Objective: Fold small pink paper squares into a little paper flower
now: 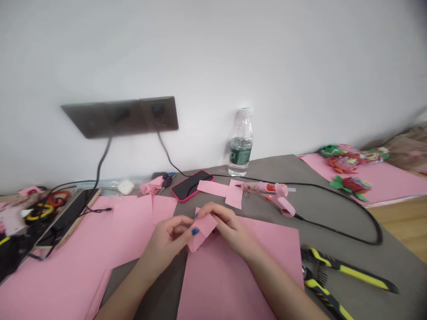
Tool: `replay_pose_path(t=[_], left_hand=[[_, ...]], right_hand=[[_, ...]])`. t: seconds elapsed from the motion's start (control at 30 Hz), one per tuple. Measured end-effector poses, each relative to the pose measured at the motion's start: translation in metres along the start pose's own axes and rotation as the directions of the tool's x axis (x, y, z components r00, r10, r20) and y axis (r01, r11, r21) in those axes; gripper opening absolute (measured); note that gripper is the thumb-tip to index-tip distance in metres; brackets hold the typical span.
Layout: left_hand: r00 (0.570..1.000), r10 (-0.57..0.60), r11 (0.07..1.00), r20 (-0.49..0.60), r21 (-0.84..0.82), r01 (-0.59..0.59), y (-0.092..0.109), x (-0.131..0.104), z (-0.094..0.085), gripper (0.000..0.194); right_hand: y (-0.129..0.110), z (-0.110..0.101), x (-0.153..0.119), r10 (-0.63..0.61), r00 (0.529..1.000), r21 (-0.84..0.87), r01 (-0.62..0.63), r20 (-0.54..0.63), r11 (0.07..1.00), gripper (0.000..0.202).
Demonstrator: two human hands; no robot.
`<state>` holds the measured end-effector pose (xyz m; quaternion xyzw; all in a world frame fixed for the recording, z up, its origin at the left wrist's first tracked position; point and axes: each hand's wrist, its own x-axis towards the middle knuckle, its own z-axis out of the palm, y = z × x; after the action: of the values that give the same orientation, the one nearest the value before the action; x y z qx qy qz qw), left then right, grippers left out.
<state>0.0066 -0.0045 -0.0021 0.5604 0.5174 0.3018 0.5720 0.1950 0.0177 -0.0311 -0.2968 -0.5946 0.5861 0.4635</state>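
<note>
While the left hand (166,240) pinches creased pink paper (206,225), the right hand (232,226) grips its edge

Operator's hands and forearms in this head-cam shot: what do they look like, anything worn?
Left hand: blue nail polish on the thumb. Right hand: nails hard to make out. No gloves, sleeves, watch or bracelet visible on either side.

Wall: plain white, dark socket panel (133,119) mounted low
Tabletop (333,224): grey, against the wall
Floor (405,224): light wood
</note>
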Motion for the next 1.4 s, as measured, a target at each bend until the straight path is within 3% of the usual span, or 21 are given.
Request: replay_pose_path(t=[0.07,0.13,0.23,0.37,0.57,0.83,1.1,1.4], left_hand=[[1.0,0.006,1.0,-0.01,-0.017,-0.006,-0.001,0.001,-0.001,0.034],[0.999,0.02,1.0,-0.033,-0.019,-0.021,-0.002,0.001,-0.002,0.035],[0.998,0.044,0.999,-0.048,-0.017,-0.045,-0.003,0.0,-0.003,0.033],[0.997,0.052,0.998,-0.05,-0.028,-0.054,-0.001,0.0,-0.003,0.033],[1.0,0.001,1.0,-0.028,0.025,0.0,-0.001,0.001,-0.002,0.036],[1.0,0.01,0.999,0.002,0.035,-0.01,-0.006,0.001,0.0,0.04],[0.999,0.012,1.0,-0.052,0.012,-0.011,-0.01,0.001,-0.001,0.044],[0.995,-0.084,0.987,0.044,-0.132,0.089,-0.002,0.0,0.005,0.042]], right_hand=[[0.003,-0.001,0.0,0.042,0.997,0.068,-0.038,-0.057,0.997,0.034],[0.005,0.0,0.001,0.052,0.998,0.131,-0.049,-0.02,0.99,0.042],[0.001,0.001,0.002,0.11,0.994,0.067,-0.109,-0.012,0.992,0.034],[-0.006,0.003,0.003,0.07,0.997,0.012,-0.07,-0.021,0.997,0.041],[0.0,0.004,0.003,0.116,0.993,-0.071,-0.118,-0.033,0.99,0.034],[-0.001,0.008,0.002,0.147,0.989,-0.006,-0.147,-0.004,0.989,0.033],[-0.001,0.007,0.004,0.136,0.99,0.014,-0.135,-0.025,0.991,0.04],[-0.002,0.006,0.003,0.108,0.994,-0.035,-0.108,-0.009,0.994,0.039]])
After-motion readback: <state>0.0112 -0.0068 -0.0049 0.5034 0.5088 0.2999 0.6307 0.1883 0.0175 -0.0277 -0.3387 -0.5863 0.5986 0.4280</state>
